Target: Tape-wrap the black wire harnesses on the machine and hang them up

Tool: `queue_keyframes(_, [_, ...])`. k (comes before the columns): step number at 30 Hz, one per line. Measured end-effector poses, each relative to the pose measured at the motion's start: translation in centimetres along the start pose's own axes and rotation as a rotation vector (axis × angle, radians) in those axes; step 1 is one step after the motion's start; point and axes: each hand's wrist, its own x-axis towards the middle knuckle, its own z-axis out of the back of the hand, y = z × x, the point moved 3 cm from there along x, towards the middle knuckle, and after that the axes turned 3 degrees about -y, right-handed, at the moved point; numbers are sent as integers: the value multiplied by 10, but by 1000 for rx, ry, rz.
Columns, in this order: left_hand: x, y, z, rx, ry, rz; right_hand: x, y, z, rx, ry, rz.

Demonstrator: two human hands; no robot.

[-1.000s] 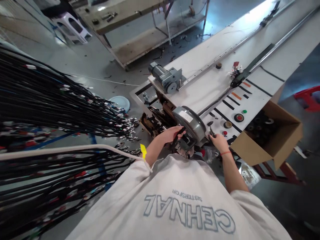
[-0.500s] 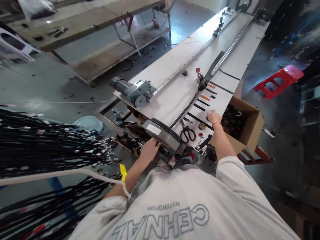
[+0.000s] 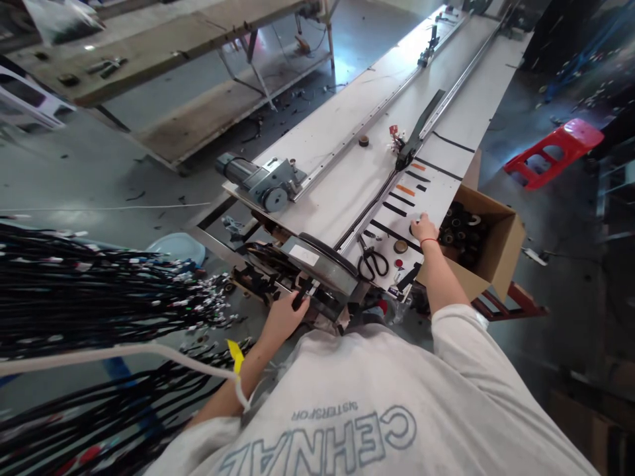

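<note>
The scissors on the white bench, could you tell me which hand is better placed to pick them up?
Probably the right hand. It rests open on the bench just beyond the scissors, with nothing between them. The left hand is curled around a black piece at the machine's near edge.

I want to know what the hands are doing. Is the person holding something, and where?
The left hand grips a small black handle-like part at the grey round machine's near edge. The right hand only presses on the white table.
</note>
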Motion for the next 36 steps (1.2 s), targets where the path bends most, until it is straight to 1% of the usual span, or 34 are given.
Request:
queue_keyframes(2, [-7,15,0,-108,54,16,0,0,-1,-2,-16,3])
queue_keyframes(3, [-11,22,0,-162,122,27,-1,-1,-2,-4,-27,5])
queue_keyframes(4, [-14,29,0,-213,218,42,-1,-1,-3,-6,-37,6])
queue_keyframes(6, [-22,41,-2,-293,459,64,-1,0,-4,-8,-46,7])
queue_keyframes(7, [-25,44,-3,-322,561,65,-1,-1,-4,-5,-45,6])
queue_keyframes(8, [-28,47,-4,-344,615,58,-1,-1,-5,-1,-43,5])
queue_keyframes(9, [-30,48,-4,-361,607,49,-1,-1,-5,6,-42,7])
queue_keyframes(10, [-31,48,-4,-378,543,38,-1,-2,-5,14,-43,9])
queue_keyframes(13, [-32,46,-7,-427,221,29,-1,-3,-2,38,-46,3])
queue_keyframes(14, [-33,45,-10,-435,146,30,-1,-3,0,46,-41,-1])
queue_keyframes(16, [-32,42,-17,-444,71,31,-3,2,5,70,-34,-4])
queue_keyframes(18, [-28,40,-24,-459,56,23,-13,13,12,119,-83,31])
queue_keyframes(20, [-22,39,-29,-464,62,7,-39,30,20,229,-177,143])
queue_keyframes(22, [-16,39,-29,-457,64,-12,-85,48,21,383,-229,290])
queue_keyframes(23, [-13,40,-28,-458,60,-22,-115,56,18,461,-210,364])
queue_keyframes(24, [-11,40,-26,-469,54,-30,-149,62,12,521,-164,421])
queue_keyframes(25, [-8,41,-23,-490,51,-39,-183,69,4,566,-86,496])
queue_keyframes(27, [-3,43,-17,-554,64,-51,-252,84,-17,653,138,720])
queue_keyframes(28, [0,45,-15,-595,82,-52,-281,93,-29,681,244,860])
queue_keyframes(29, [3,46,-13,-643,103,-45,-304,102,-40,679,290,971])
queue_keyframes(30, [6,48,-11,-697,126,-32,-318,112,-51,649,289,1028])
queue_keyframes(31, [10,50,-10,-755,147,-21,-324,123,-62,594,253,1029])
queue_keyframes(32, [13,52,-10,-809,168,-12,-323,133,-72,526,205,973])
queue_keyframes(33, [17,53,-9,-853,188,-10,-317,142,-81,463,167,887])
queue_keyframes(35, [22,55,-8,-907,207,-25,-301,157,-96,393,156,738])
queue_keyframes(36, [23,56,-8,-916,214,-38,-293,161,-102,389,167,709])
